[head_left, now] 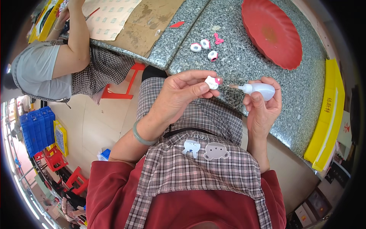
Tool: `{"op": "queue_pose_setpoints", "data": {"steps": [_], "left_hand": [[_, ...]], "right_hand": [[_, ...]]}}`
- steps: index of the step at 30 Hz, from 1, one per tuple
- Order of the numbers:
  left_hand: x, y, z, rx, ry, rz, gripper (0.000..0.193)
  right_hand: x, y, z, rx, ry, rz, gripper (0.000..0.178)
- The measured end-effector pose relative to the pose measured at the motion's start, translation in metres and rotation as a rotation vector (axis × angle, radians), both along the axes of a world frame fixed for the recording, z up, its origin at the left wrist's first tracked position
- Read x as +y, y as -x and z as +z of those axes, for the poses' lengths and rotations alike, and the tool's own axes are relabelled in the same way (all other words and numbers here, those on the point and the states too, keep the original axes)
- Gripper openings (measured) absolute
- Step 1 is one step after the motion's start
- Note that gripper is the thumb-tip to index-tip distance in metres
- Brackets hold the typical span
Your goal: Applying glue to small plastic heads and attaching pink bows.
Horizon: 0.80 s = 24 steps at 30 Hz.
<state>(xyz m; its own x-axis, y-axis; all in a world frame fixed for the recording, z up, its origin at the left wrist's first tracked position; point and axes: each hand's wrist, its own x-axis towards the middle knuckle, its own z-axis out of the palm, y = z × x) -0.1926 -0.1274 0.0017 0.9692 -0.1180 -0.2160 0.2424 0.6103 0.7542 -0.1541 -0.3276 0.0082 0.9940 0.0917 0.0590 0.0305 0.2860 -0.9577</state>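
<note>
- small white piece with a pink bow [210, 82]: held in the left hand [183, 91], above the near edge of the speckled stone table [232, 61].
- left hand: thumb and fingers pinched together on the piece.
- squeeze bottle [263, 91] with a thin nozzle: held in the right hand [265, 104], fingers and thumb clamped around its body; nozzle points left, toward the piece (contact between the two cannot be told).
- beyond the hands: three white and pink pieces [205, 44] lie near one another on the table, a pink part [218, 38] just beside them.
- further right: red scalloped tray [292, 51].
- right edge of the table: yellow bin [328, 110].
- upper left: a co-worker [38, 68] sits near brown paper [152, 32].
</note>
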Motion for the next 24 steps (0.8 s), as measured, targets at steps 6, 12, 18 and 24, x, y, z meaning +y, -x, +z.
{"op": "queue_pose_setpoints", "data": {"steps": [6, 12, 18, 24], "left_hand": [[-0.002, 0.002, -0.002, 0.013, 0.023, 0.005, 0.025], [-0.001, 0.004, -0.008, -0.024, 0.022, -0.012, 0.025], [-0.001, 0.005, -0.01, -0.019, 0.029, -0.017, 0.025], [0.0, 0.005, -0.012, -0.012, 0.032, -0.022, 0.025]], "right_hand": [[0.005, 0.008, 0.007, -0.149, 0.198, -0.072, 0.045], [0.004, 0.011, 0.005, -0.267, 0.229, -0.06, 0.042], [0.006, 0.015, 0.005, -0.246, 0.313, -0.067, 0.044], [0.006, 0.014, 0.005, -0.247, 0.34, -0.057, 0.042]]}}
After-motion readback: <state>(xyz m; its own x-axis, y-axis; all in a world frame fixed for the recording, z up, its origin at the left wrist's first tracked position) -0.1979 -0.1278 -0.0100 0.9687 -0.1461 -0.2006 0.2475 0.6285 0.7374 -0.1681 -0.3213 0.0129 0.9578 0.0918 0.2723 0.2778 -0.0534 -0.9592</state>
